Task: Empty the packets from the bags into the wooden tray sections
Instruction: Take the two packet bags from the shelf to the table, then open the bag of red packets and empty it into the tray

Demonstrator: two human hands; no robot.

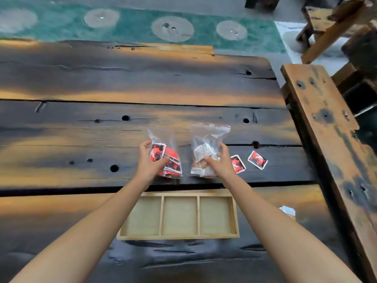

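My left hand (pixel 148 161) grips a clear plastic bag (pixel 163 152) filled with several red and black packets. My right hand (pixel 221 163) grips a second clear zip bag (pixel 206 148) holding white and brown packets. Both bags rest on the dark wooden table, just beyond the wooden tray (pixel 179 217). The tray has three sections, all bare, and lies between my forearms near the table's front. Two loose red packets (pixel 237 164) (pixel 257 159) lie on the table to the right of my right hand.
A pale packet (pixel 287 211) lies right of the tray. A worn wooden bench (pixel 326 127) runs along the table's right side, with more wooden furniture behind it. Beyond the table's far edge is a green patterned floor (pixel 142 25).
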